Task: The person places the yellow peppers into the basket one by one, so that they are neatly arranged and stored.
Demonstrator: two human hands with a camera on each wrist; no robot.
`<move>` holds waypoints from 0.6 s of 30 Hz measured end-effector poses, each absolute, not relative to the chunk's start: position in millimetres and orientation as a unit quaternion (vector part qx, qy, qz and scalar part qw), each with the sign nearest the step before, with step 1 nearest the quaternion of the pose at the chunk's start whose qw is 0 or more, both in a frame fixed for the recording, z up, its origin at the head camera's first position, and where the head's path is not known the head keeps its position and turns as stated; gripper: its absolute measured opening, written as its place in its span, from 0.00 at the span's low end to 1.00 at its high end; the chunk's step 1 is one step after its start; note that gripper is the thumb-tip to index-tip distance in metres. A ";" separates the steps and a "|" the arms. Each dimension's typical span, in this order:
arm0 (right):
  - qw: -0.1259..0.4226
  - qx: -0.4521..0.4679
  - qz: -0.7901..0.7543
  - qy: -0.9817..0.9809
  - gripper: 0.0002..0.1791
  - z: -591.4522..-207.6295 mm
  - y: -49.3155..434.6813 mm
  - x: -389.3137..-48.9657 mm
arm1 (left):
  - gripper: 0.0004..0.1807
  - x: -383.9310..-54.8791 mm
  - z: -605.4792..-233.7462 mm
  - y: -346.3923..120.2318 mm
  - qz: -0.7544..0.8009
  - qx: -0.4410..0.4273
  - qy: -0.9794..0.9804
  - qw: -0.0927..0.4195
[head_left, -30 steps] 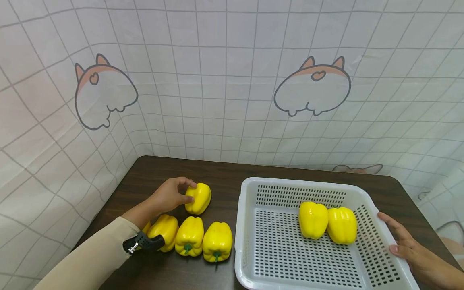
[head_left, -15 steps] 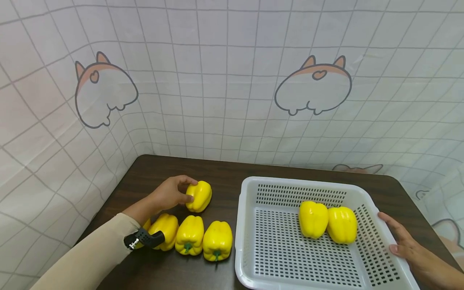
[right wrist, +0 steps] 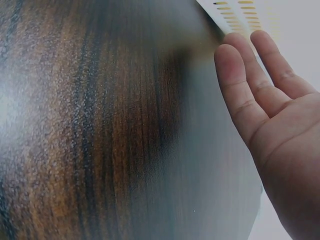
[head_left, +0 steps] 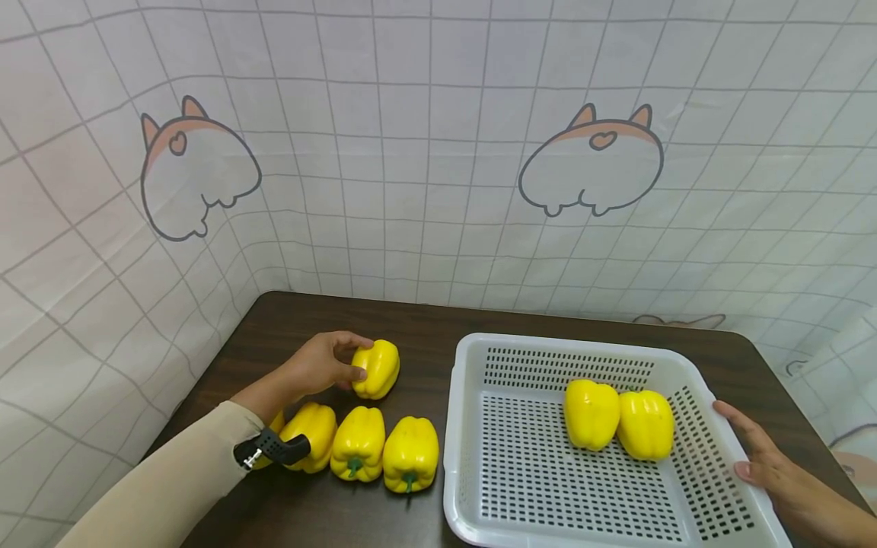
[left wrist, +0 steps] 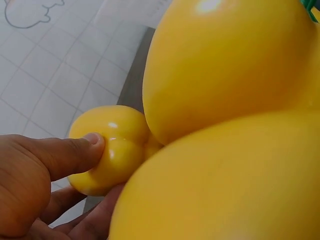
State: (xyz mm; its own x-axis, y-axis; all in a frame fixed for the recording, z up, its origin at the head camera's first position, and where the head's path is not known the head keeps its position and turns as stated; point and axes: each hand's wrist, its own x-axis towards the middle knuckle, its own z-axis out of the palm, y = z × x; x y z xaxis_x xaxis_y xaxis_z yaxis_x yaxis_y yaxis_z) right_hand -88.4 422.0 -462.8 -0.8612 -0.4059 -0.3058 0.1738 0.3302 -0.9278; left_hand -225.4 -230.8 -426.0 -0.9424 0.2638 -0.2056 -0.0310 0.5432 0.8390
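Observation:
At the table's left, my left hand (head_left: 325, 364) pinches a yellow bell pepper (head_left: 379, 371), thumb on the near side and fingers at the top. The left wrist view shows the thumb pressed on that bell pepper (left wrist: 122, 155), beyond two large yellow peppers close to the camera. Several yellow bell peppers (head_left: 411, 454) stand in a row below it, one partly hidden behind the wrist strap. My right hand (head_left: 774, 464) rests against the right side of a white perforated basket (head_left: 473, 449). Its fingers (right wrist: 240, 102) look straight in the right wrist view.
Two yellow bell peppers (head_left: 592, 416) sit side by side in the basket's right half. The dark wooden table (head_left: 425, 327) ends at a white gridded curtain (head_left: 411, 152) behind and to the sides.
Almost nothing differs: the view has tilted slightly, and the left hand keeps its pinch on the bell pepper in nearly the same spot. The right hand stays at the basket.

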 end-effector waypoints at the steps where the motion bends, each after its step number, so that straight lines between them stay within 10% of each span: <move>1: 0.252 -0.073 -0.572 0.777 0.43 -462.7 421.5 -88.4 | 0.30 -225.2 -425.7 -230.8 0.473 0.067 0.864 0.155; 18: 0.254 -0.067 -0.572 0.777 0.44 -461.6 418.6 -88.2 | 0.30 -217.9 -404.9 -224.5 0.498 0.073 0.850 0.153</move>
